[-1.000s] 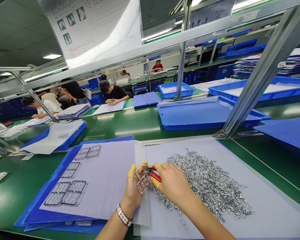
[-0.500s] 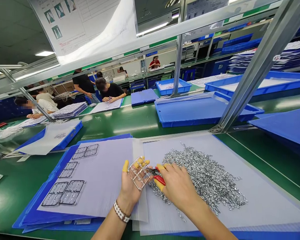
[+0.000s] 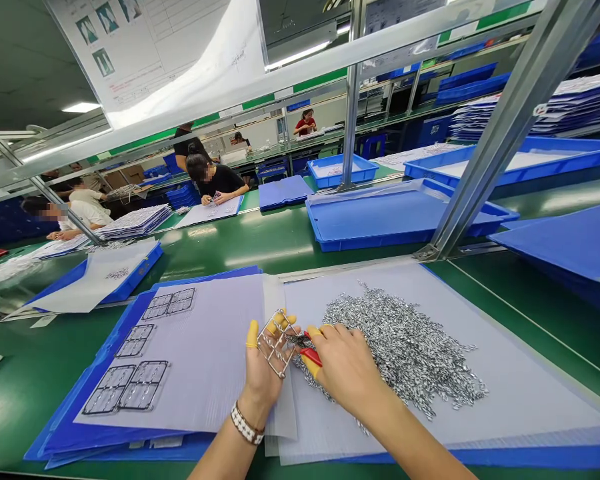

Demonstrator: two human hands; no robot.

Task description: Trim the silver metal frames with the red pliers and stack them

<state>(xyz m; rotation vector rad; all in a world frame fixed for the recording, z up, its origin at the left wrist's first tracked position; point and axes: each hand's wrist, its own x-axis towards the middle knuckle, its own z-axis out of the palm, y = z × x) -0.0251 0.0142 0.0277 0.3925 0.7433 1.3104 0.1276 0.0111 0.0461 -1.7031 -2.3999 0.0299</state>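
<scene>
In my left hand, palm up, a square metal wire frame with crossbars and twisted chain-like strands lies tilted against the fingers. Yellow covers sit on several fingertips of both hands. My right hand is wrapped round red-handled pliers, and their dark jaws meet the frame's right side. What exactly the jaws grip is too small to make out. Just beyond my right hand spreads a big pile of small silvery metal links.
Several similar frames lie on a pale sheet over blue boards at left. Another pale sheet is under the pile. Blue trays and a slanted metal post stand behind. Co-workers sit across the green bench.
My right hand and the pliers have shifted slightly left along the frame's edge. The frame stays in my left hand. The whole view has moved a little.
</scene>
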